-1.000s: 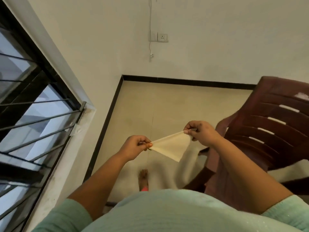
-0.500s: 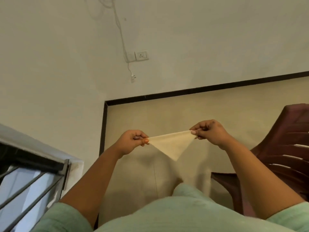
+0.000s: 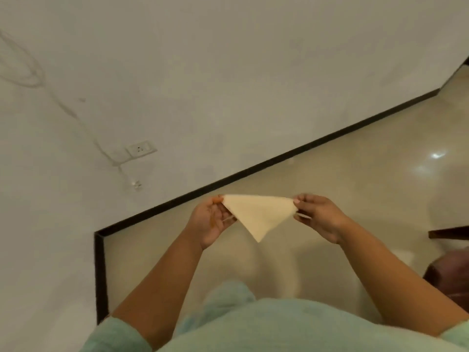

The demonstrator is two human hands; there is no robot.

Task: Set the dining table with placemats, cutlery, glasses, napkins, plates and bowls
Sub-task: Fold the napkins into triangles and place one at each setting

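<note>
Napkin (image 3: 258,215), folded into a triangle, hangs taut in mid-air over the floor, tip at 6 o'clock; since 1 second ago she has turned away from the chair. Left hand (image 3: 209,222) and right hand (image 3: 317,215) each pinch 1 corner. No table shows, so placing it seems next.

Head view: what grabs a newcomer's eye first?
The cream napkin, folded into a triangle with its point hanging down, held taut in mid-air at centre frame. The left hand pinches one top corner and the right hand pinches the other. Behind them, a black skirting strip cuts diagonally between the pale wall and the glossy floor, with a wall socket at left.
</note>
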